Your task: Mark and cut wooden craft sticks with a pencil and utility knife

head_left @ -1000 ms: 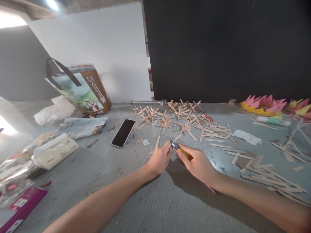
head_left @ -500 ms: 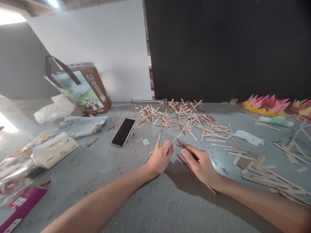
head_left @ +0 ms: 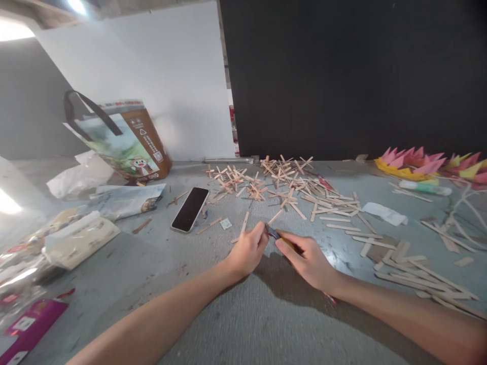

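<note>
My left hand (head_left: 248, 250) rests on the grey table (head_left: 243, 314) with its fingers curled, pinching something small that I cannot make out. My right hand (head_left: 309, 259) is closed on a small cutter with a yellow body (head_left: 282, 239), and its dark metal tip (head_left: 272, 232) points at my left fingertips. The two hands almost touch. A loose wooden stick (head_left: 245, 221) lies just beyond my left hand. Further back, a heap of crossed wooden sticks (head_left: 281, 183) covers the table's middle.
A black phone (head_left: 190, 209) lies face up to the left. A brown bag with a black handle (head_left: 127, 139) leans at the back left, with plastic packets (head_left: 78, 238) near it. Long sticks (head_left: 414, 274) lie at the right; pink and yellow paper flowers (head_left: 422, 163) sit far right.
My right hand drew back slightly half a second ago, then returned so the cutter's tip meets my left fingers again. The view shifted a little to the right.
</note>
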`<state>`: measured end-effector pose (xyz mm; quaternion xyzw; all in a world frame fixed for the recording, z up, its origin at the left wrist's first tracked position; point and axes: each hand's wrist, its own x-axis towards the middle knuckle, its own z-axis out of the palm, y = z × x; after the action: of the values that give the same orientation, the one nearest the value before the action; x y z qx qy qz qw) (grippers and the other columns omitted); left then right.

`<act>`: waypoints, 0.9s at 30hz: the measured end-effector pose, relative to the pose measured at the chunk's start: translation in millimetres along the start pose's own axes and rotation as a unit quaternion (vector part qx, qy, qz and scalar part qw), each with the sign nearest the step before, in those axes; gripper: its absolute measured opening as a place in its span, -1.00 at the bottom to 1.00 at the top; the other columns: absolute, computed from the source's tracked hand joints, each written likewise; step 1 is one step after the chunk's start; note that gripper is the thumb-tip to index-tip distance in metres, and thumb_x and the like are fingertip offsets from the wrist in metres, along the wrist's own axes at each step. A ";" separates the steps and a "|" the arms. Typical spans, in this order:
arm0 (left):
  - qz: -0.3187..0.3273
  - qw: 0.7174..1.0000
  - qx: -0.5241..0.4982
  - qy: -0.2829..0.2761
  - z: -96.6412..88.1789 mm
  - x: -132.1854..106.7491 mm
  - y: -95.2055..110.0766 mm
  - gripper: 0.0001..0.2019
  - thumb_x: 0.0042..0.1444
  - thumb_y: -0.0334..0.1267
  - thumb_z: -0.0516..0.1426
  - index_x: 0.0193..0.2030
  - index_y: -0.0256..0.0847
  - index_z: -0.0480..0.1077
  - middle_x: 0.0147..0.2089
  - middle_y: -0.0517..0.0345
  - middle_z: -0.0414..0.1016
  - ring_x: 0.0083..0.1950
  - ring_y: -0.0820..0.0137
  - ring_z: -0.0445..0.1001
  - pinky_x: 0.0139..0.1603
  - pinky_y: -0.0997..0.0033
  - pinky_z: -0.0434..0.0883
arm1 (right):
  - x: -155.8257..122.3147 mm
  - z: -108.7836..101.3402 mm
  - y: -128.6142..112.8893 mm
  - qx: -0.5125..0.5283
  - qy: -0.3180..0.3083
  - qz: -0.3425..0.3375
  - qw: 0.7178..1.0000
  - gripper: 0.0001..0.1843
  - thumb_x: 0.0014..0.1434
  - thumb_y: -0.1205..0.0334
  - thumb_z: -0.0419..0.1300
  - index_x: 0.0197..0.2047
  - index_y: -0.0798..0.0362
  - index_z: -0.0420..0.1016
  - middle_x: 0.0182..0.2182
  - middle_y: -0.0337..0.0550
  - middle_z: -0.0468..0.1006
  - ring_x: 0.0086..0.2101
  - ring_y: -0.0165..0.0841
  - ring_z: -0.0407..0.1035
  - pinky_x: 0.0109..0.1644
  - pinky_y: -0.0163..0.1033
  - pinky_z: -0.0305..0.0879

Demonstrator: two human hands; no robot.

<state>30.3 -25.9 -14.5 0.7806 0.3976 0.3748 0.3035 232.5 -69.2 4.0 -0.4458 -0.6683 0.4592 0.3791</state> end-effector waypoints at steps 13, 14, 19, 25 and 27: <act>0.023 0.999 0.027 0.008 1.9 -0.7 -5.1 -0.79 0.45 -0.26 -0.07 -0.29 -0.10 0.12 -0.42 0.33 0.29 -0.44 0.48 0.25 -0.36 0.45 0.18 | -0.3 -0.9 -5.3 0.112 -0.048 0.039 0.992 -0.52 0.51 -0.20 0.09 -0.10 0.07 0.52 -0.55 -0.43 0.12 -0.67 -0.54 0.02 -0.61 -0.32 -0.09; 0.024 0.999 0.032 0.008 1.8 -0.7 -5.0 -0.78 0.46 -0.26 -0.07 -0.29 -0.09 0.12 -0.42 0.33 0.28 -0.45 0.47 0.24 -0.37 0.44 0.18 | 0.1 -1.5 -5.2 0.122 -0.053 0.043 0.990 -0.52 0.50 -0.20 0.10 -0.14 0.07 0.51 -0.54 -0.43 0.11 -0.67 -0.55 0.01 -0.63 -0.33 -0.10; 0.020 0.998 0.061 0.006 0.2 -0.7 -4.0 -0.77 0.47 -0.27 -0.10 -0.30 -0.09 0.10 -0.43 0.32 0.27 -0.45 0.45 0.23 -0.37 0.42 0.18 | 1.9 -5.4 -6.8 0.143 -0.070 0.057 0.986 -0.53 0.49 -0.20 0.12 -0.10 0.08 0.51 -0.51 -0.42 0.13 -0.68 -0.58 0.02 -0.66 -0.36 -0.10; 0.004 0.997 0.074 -0.009 -1.3 -0.3 1.7 -0.77 0.46 -0.28 -0.11 -0.31 -0.09 0.08 -0.42 0.30 0.25 -0.43 0.44 0.21 -0.34 0.42 0.19 | 2.5 -5.1 -10.1 0.145 -0.065 0.065 0.985 -0.49 0.50 -0.21 0.09 -0.22 0.08 0.47 -0.52 -0.42 0.17 -0.72 -0.59 0.05 -0.66 -0.35 -0.10; 0.003 0.997 0.073 -0.011 -1.4 0.0 3.1 -0.76 0.46 -0.28 -0.12 -0.31 -0.09 0.07 -0.42 0.31 0.24 -0.43 0.44 0.21 -0.34 0.41 0.17 | 3.7 -4.4 -10.1 0.147 -0.063 0.066 0.985 -0.47 0.50 -0.22 0.09 -0.27 0.07 0.43 -0.53 -0.42 0.18 -0.73 -0.60 0.07 -0.66 -0.35 -0.11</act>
<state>30.3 -27.2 -11.3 0.8060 0.4181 0.3368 0.2492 232.9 -66.3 15.2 -0.3982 -0.5851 0.6040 0.3665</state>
